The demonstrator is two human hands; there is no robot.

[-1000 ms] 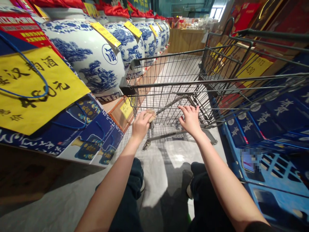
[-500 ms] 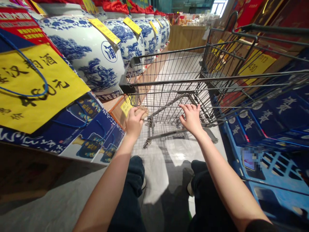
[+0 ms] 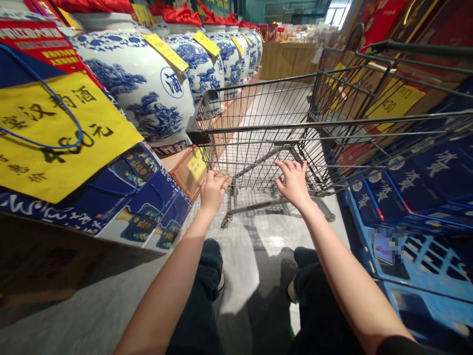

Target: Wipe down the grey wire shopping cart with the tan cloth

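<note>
A black wire shopping cart (image 3: 258, 129) stands sideways in front of me. My left hand (image 3: 212, 190) is closed on a crumpled beige cloth (image 3: 223, 176), held by a low side wire near the cart's left corner. Part of the cloth is hidden by my fingers. My right hand (image 3: 293, 181) is spread against the lower side wires, fingers apart with nothing in them; whether the fingertips press on the wire I cannot tell. Below the basket, the cart's caster (image 3: 226, 220) rests on the floor.
Large blue-and-white jars (image 3: 136, 88) line a ledge at left. Nearer stand blue gift boxes (image 3: 136, 222) with a yellow price sign (image 3: 59, 133). To the right, blue boxes (image 3: 410, 182) sit beside a light blue plastic pallet (image 3: 424, 291) with a phone-like blurred thing.
My left hand and the cloth have moved a little right and down along the cart's lower side wire. The right hand stays in place. The view has shifted slightly.
</note>
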